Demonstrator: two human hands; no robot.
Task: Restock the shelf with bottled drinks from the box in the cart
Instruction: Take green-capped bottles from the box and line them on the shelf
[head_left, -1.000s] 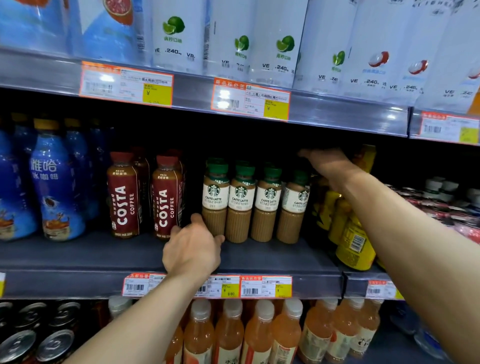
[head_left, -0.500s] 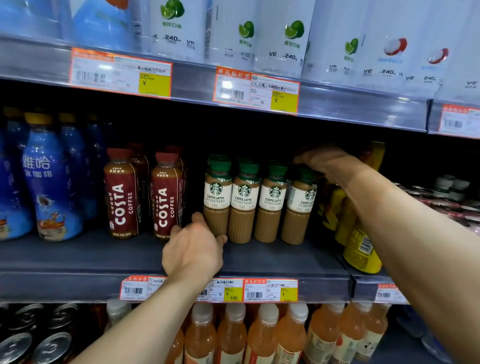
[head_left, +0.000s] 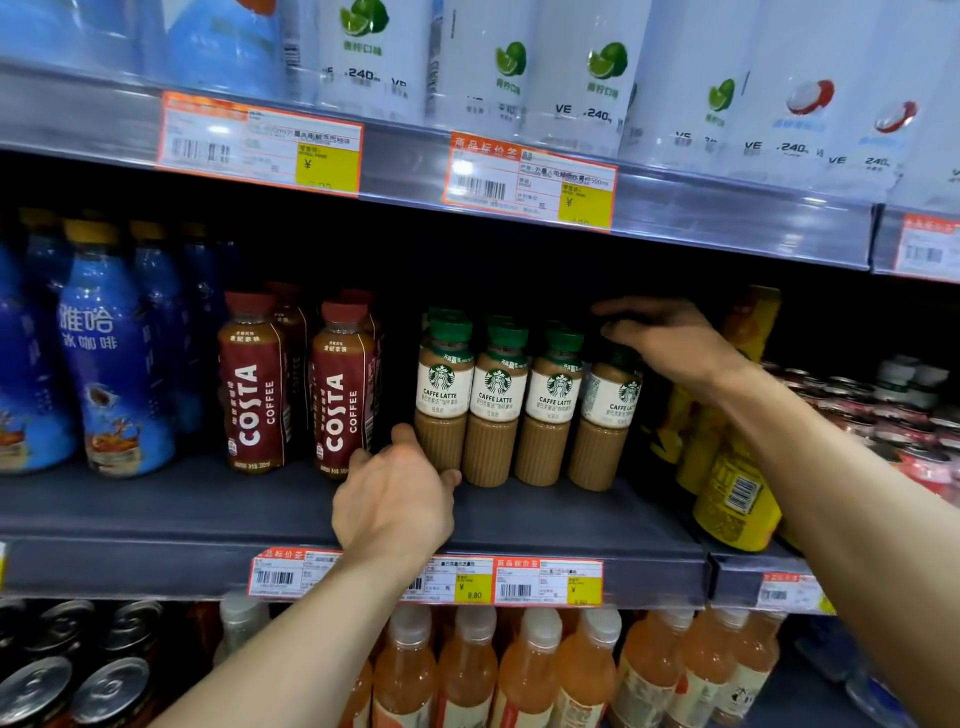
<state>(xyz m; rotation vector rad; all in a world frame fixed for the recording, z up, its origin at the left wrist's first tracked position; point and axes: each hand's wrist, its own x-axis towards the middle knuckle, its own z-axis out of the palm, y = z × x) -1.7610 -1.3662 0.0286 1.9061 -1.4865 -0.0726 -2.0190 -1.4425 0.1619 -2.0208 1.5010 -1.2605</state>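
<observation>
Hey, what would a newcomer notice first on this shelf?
Four green-capped tan Caffe Latte plastic bottles stand centred on the grey metal shelf; the left hand grips the leftmost one's base, the right hand the rightmost's cap. Two dark red Costa Coffee bottles sit left of them.

**Labels on the drinks shelf**

Two red Costa bottles (head_left: 253, 384) read "COSTA COFFEE". Four green-capped latte bottles (head_left: 444, 395) read "CAFFE LATTE". A blue bottle (head_left: 111, 353) shows "雅哈 冰咖啡". White bottles (head_left: 561, 78) above carry "VE .240". A shelf-edge price tag (head_left: 460, 579) reads "8.80"; an upper tag (head_left: 530, 179) is headed "商品标价签".

grey metal shelving (head_left: 156, 504), orange price tags (head_left: 530, 179)
</observation>
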